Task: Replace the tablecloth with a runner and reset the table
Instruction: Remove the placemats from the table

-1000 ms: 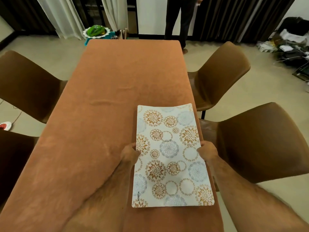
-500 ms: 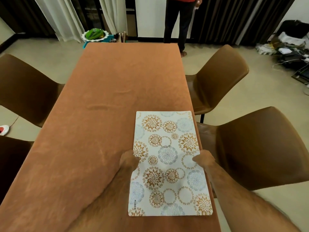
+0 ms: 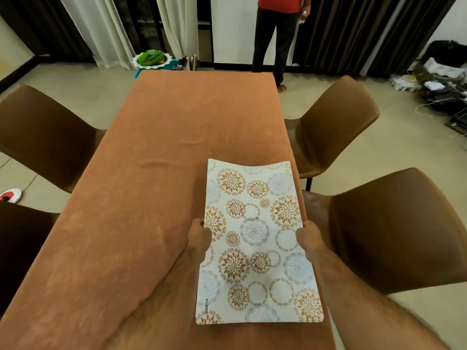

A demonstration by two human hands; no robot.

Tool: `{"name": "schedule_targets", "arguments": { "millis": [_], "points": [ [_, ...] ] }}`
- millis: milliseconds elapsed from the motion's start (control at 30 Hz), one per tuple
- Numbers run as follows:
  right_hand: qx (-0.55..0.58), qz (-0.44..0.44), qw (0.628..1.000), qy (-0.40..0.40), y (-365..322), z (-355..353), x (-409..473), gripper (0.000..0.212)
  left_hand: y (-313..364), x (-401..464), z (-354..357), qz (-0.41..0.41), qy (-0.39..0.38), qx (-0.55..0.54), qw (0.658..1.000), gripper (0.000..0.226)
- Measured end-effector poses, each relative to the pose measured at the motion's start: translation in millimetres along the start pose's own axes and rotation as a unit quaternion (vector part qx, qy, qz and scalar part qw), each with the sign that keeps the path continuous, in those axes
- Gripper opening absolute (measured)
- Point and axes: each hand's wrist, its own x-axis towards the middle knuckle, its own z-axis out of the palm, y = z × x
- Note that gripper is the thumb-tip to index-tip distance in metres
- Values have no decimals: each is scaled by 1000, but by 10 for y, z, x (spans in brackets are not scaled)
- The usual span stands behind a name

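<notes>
Orange-brown cloth (image 3: 161, 223) is covering a long dining table, with brown chairs (image 3: 394, 233) flanking both sides and a person standing at the far end, around twelve o'clock. Both hands are gripping a floral placemat (image 3: 255, 243) (white, with gold and blue rosettes) by its long edges: the left hand (image 3: 201, 234) is curling round the nine o'clock edge, the right hand (image 3: 307, 237) round the three o'clock edge. The placemat's long axis is running from six toward twelve o'clock, hovering over the table's right side; both hands are sitting equally near its middle
</notes>
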Motion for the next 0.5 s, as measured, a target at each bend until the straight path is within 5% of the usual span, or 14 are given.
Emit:
{"name": "schedule_targets", "arguments": {
  "millis": [300, 500],
  "points": [
    [71, -154, 985, -43, -905, 308, -455, 20, 500, -260, -754, 94, 56, -128, 986, 25],
    [100, -227, 960, -131, -1524, 983, -1027, 22, 531, -568, -1762, 117, 164, -169, 965, 20]
  ]
}}
